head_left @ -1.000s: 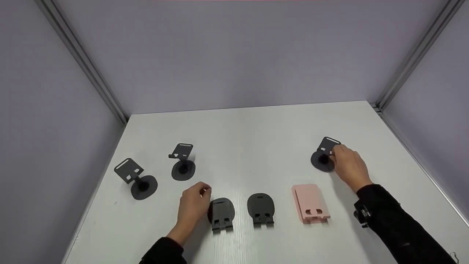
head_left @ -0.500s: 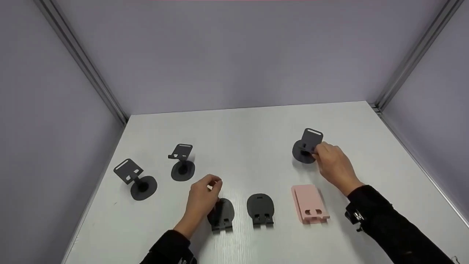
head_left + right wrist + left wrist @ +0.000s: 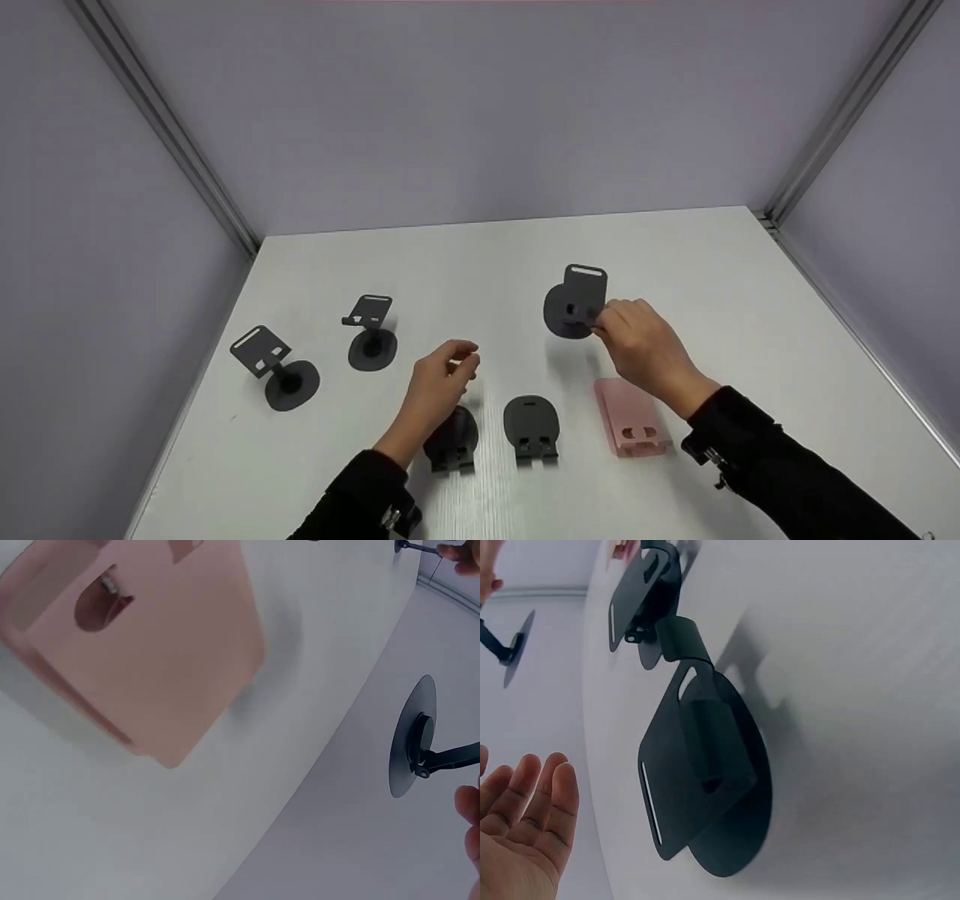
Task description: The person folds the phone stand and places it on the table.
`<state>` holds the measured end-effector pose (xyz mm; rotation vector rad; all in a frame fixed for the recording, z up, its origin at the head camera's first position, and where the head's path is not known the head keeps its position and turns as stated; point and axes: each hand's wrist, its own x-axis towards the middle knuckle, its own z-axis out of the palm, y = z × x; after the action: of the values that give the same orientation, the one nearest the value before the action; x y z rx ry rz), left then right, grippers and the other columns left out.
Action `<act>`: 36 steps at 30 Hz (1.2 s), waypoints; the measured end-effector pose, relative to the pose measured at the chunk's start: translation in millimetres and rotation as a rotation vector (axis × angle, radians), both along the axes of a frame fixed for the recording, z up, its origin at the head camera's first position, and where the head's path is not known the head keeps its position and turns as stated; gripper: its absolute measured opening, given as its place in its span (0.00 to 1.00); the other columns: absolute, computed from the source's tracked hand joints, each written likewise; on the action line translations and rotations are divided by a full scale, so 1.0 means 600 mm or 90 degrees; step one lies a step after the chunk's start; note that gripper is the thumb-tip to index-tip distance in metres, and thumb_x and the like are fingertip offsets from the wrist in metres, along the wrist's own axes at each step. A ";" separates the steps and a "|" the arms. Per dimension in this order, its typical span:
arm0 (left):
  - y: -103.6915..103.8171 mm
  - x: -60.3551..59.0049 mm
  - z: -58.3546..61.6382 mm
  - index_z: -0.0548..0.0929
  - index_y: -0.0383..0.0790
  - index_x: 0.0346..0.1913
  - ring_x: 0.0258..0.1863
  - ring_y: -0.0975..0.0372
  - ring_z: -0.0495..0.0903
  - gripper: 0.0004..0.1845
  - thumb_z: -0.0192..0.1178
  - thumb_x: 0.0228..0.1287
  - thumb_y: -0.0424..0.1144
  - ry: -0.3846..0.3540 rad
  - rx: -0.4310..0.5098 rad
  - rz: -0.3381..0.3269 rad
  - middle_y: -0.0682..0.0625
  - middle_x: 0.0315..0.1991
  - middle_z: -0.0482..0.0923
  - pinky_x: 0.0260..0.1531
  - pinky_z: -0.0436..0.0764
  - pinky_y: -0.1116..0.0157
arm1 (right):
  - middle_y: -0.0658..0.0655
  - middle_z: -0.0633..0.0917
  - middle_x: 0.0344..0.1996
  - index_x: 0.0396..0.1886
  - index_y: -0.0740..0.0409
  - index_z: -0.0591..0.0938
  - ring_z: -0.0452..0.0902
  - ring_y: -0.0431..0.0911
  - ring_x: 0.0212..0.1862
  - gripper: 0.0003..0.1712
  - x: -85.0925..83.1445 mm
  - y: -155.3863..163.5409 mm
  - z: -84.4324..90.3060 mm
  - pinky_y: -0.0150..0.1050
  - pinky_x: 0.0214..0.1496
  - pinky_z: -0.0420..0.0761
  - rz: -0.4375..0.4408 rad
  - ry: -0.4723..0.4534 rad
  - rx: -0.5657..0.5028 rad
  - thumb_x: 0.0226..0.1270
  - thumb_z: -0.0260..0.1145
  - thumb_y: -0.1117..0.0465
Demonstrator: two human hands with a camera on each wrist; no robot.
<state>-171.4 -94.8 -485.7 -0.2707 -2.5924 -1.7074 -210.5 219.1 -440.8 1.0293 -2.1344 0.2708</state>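
Observation:
My right hand (image 3: 646, 346) pinches a black phone stand (image 3: 585, 294) and holds it above the table; its round base (image 3: 411, 736) shows clear of the surface in the right wrist view. My left hand (image 3: 435, 386) hovers over a folded black phone stand (image 3: 453, 441), fingers loosely bent with nothing between them. In the left wrist view that hand (image 3: 526, 817) shows at the lower left, beside the folded stand (image 3: 694, 757). Another folded black phone stand (image 3: 532, 427) lies to its right. A folded pink phone stand (image 3: 634, 420) lies beneath my right forearm.
Two unfolded black phone stands stand at the left, one nearer the edge (image 3: 291, 384) and one farther back (image 3: 373, 348). All rest on a white table (image 3: 480, 277), with pale panels (image 3: 510, 112) behind and at both sides.
My right hand has lifted the unfolded black phone stand off the table and carried it left. My left hand has moved right and away from me, over the folded stand.

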 end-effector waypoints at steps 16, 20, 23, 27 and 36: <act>0.033 -0.024 0.009 0.73 0.32 0.68 0.56 0.41 0.82 0.22 0.53 0.81 0.42 -0.065 0.147 -0.081 0.34 0.62 0.78 0.49 0.87 0.54 | 0.53 0.78 0.28 0.34 0.62 0.78 0.73 0.46 0.30 0.06 0.033 -0.055 0.015 0.39 0.31 0.75 0.089 0.027 0.015 0.68 0.68 0.68; 0.039 -0.026 0.011 0.70 0.33 0.71 0.58 0.44 0.82 0.24 0.51 0.82 0.42 -0.091 0.169 -0.088 0.36 0.64 0.77 0.53 0.86 0.53 | 0.52 0.77 0.29 0.35 0.62 0.79 0.73 0.45 0.31 0.05 0.039 -0.066 0.013 0.38 0.31 0.76 0.114 0.026 0.029 0.67 0.69 0.68; 0.040 -0.025 0.013 0.68 0.33 0.73 0.57 0.48 0.83 0.25 0.50 0.82 0.42 -0.109 0.182 -0.088 0.37 0.63 0.78 0.53 0.85 0.54 | 0.51 0.76 0.29 0.36 0.61 0.79 0.72 0.44 0.30 0.06 0.045 -0.073 0.011 0.37 0.30 0.74 0.127 0.024 0.046 0.66 0.70 0.68; 0.041 -0.024 0.012 0.69 0.34 0.73 0.55 0.51 0.84 0.24 0.51 0.82 0.41 -0.125 0.188 -0.085 0.39 0.59 0.81 0.53 0.86 0.56 | 0.51 0.76 0.30 0.36 0.60 0.79 0.72 0.43 0.31 0.04 0.053 -0.081 0.009 0.36 0.31 0.75 0.148 0.026 0.060 0.68 0.67 0.66; 0.041 -0.023 0.007 0.74 0.33 0.68 0.46 0.54 0.88 0.20 0.55 0.78 0.34 -0.136 0.204 -0.072 0.39 0.51 0.86 0.48 0.87 0.60 | 0.51 0.78 0.30 0.35 0.60 0.78 0.73 0.44 0.30 0.03 0.059 -0.089 0.005 0.38 0.32 0.75 0.165 0.040 0.079 0.68 0.65 0.66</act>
<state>-184.9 -70.2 -481.4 -0.2402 -2.4210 -2.2700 -175.0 165.7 -437.7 1.3703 -1.9809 0.2282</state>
